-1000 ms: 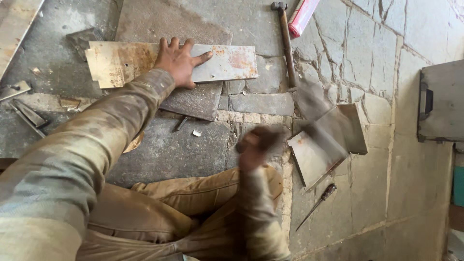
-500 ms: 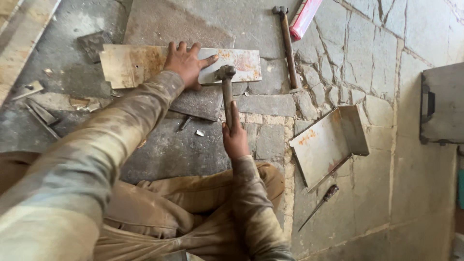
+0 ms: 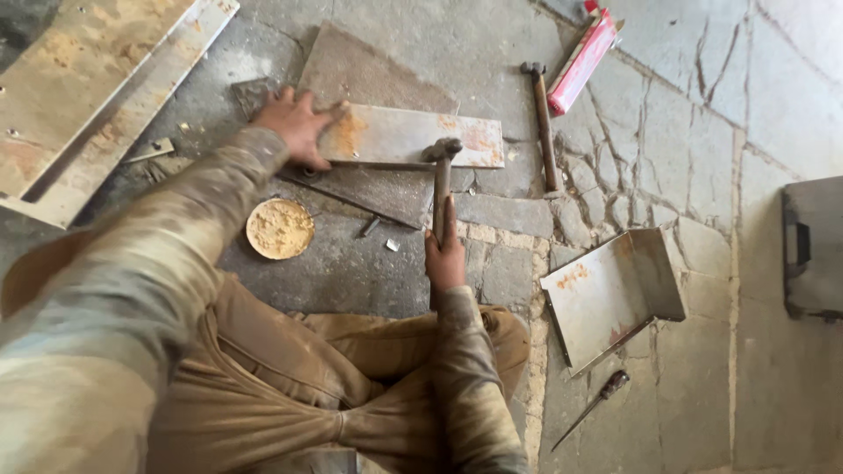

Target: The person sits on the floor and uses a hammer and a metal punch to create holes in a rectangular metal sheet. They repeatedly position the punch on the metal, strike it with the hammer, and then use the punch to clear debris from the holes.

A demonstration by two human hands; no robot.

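Rusty steel plate [image 3: 408,136] flat on stone floor [image 3: 667,149], unchanged position vs 0.5 s ago.
Left hand [image 3: 297,123] still pinning plate's left end, fingers spread flat.
Right hand [image 3: 445,254] below plate, fingers wrapped around hammer [image 3: 441,171] handle.
Hammer head now down on plate's near edge, was raised: strike landed.
Spare hammer [image 3: 543,123] right of plate.

Soft, even daylight fills the scene, with faint shadows and no glare. The floor [image 3: 702,175] is sharp; the near left sleeve [image 3: 97,333] blurs and stretches at the edge.
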